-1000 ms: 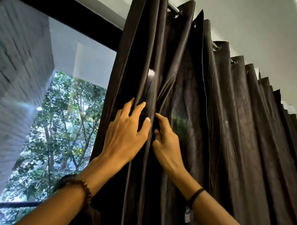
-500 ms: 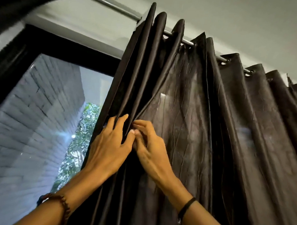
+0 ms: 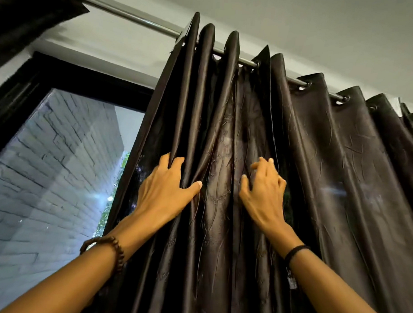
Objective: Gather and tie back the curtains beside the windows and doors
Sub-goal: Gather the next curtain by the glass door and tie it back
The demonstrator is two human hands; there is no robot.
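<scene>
Curtain [image 3: 319,161] hangs from rod [image 3: 136,15]; left hand [image 3: 166,185] grips its left pleats, right hand [image 3: 263,192] hooks curled fingers into a fold just beside it; open window [image 3: 58,161] and free rod lie left of its edge.

The curtain [image 3: 319,161] is hanging on the rod [image 3: 126,13], which is running from 10 to 4 o'clock. The window [image 3: 58,161] is sitting behind it at 8 o'clock. L hand [image 3: 166,185] & R hand [image 3: 263,194] are gripping its folds, apart, w/ a 2nd curtain [image 3: 22,6] hanging at 11 o'clock.

Glossy cloth curtain [image 3: 318,173], apparently metal rod [image 3: 126,12]
</scene>
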